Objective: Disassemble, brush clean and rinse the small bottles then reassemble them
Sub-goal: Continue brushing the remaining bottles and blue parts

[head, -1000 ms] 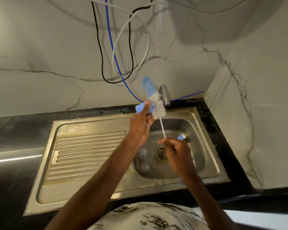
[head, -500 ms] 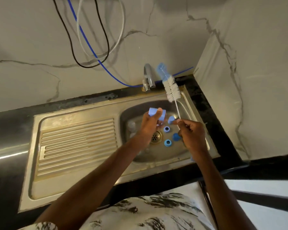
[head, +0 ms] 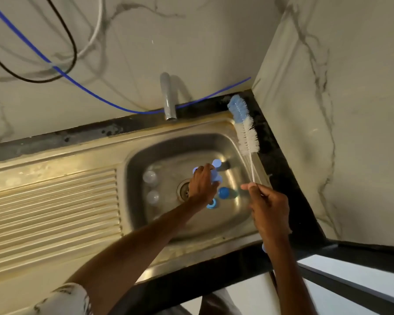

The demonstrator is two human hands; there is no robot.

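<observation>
Worktop: black counter in a marble-look corner, carrying a steel sink [head: 214, 245] with its drainboard on the left.
Right hand [head: 268, 208]: nearest, over the basin's front right corner; the fingers pinch the thin stem of the bottle brush [head: 247, 137] low down.
Bottle brush: slants up and away; the white-and-blue head stands over the sink's right rim near the far right corner, touching no bottle part.
Left hand [head: 203, 183]: down in the middle of the basin, just beside the drain [head: 184, 190]; the fingers curl round a blue bottle part [head: 215, 178], which is partly hidden.
Loose parts: blue cap [head: 224, 192] and blue ring [head: 212, 203] lie just right of the drain; two clear pieces [head: 150, 177] lie towards the basin's left wall.
Tap [head: 167, 96]: at the far edge; no water seen running.
Stage, as judged: parts are apart, with nothing reassembled.
Risk one: the small ring sits near the drain, and a careless sweep or rinse could carry it in.
Risk two: the long brush is held only at its stem end, so the head could swing and drip over the right rim.
Risk three: scattered parts could be mismatched at reassembly.
</observation>
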